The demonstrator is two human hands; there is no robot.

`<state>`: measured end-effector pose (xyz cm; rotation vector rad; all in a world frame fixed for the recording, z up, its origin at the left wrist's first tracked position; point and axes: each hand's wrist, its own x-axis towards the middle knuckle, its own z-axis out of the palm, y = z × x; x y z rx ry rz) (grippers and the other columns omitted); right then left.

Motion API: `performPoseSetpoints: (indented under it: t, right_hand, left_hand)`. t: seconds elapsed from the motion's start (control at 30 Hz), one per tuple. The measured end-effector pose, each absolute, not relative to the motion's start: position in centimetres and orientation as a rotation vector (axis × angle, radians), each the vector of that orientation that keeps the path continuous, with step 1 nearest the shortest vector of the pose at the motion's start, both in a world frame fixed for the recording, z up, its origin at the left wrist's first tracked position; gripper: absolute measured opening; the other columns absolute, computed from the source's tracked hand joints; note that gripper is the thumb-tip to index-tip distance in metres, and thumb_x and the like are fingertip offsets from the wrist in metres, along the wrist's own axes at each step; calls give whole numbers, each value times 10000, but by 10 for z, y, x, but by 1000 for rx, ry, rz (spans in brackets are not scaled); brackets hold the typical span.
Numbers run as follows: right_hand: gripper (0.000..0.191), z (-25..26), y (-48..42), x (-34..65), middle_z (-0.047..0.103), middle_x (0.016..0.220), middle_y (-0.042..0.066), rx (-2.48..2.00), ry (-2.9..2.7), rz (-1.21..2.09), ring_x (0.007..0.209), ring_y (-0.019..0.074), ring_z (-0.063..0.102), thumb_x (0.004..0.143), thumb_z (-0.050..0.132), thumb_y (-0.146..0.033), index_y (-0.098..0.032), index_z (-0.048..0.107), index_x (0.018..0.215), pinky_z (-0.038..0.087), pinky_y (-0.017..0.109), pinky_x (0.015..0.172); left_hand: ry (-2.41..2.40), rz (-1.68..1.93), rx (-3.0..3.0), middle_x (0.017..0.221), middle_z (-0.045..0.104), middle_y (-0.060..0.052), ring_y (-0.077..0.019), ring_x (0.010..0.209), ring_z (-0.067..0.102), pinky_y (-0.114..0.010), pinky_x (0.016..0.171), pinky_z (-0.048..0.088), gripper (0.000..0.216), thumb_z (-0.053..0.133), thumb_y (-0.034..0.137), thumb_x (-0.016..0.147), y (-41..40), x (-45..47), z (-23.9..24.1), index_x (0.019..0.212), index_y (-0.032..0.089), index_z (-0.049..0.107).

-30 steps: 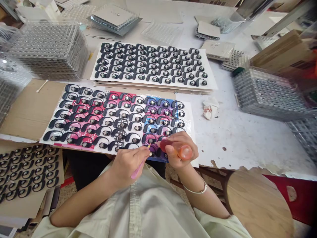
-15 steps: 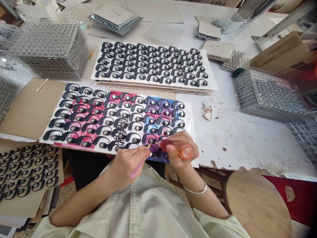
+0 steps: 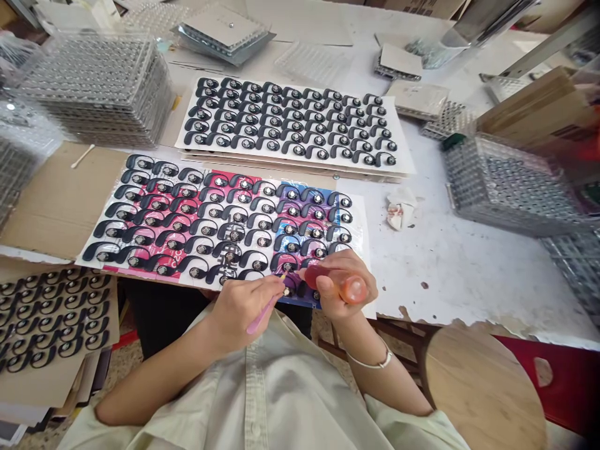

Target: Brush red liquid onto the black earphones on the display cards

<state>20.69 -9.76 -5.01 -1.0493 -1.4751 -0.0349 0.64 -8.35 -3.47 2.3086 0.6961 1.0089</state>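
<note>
Fingers (image 3: 268, 287) of left hand (image 3: 238, 310) pinch a pink tool (image 3: 259, 318); right hand (image 3: 338, 307) clasps a red bottle (image 3: 350, 289); black hooks (image 3: 281, 263) just beyond.

This is a workshop: identical black hook-shaped parts with round silvery centres (image 3: 300, 150) lie in rows on a flat white sheet (image 3: 404, 161) at twelve o'clock. Clear plastic trays (image 3: 134, 106) in a tall stack stand at ten o'clock, a brown cardboard box (image 3: 525, 112) at two and a round wooden stool (image 3: 487, 387) at four. The broad white surface (image 3: 450, 262) is stained, with a chipped near edge.
</note>
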Motion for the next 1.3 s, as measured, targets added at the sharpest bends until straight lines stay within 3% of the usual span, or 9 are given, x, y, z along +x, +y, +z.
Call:
performPoseSetpoints:
  t: [0.23, 0.53, 1.3]
  right_hand:
    - [132, -53, -100, 207, 603, 674, 6, -1080, -1445, 29, 571, 156, 554, 768, 653, -281, -192, 611, 857, 456, 321, 489]
    - [122, -52, -99, 207, 611, 670, 4, -1076, -1456, 24, 559, 155, 553, 777, 642, -297, -204, 606, 847, 447, 318, 480]
    - [143, -54, -99, 209, 617, 648, 14, -1091, -1405, 39, 546, 160, 557, 766, 658, -325, -195, 625, 814, 439, 319, 459]
  left_hand:
    - [743, 1171, 2292, 973, 737, -69, -159, 886, 720, -219, 788, 601, 252, 584, 51, 858, -85, 1, -34, 1089, 153, 588]
    - [1015, 1424, 2368, 896, 754, -56, -161, 741, 734, -197, 666, 597, 195, 694, 89, 808, -76, -23, -19, 990, 140, 648]
    - [1144, 1463, 2387, 929, 752, -59, -166, 736, 733, -206, 677, 598, 248, 721, 84, 776, -71, -43, -32, 1011, 147, 669]
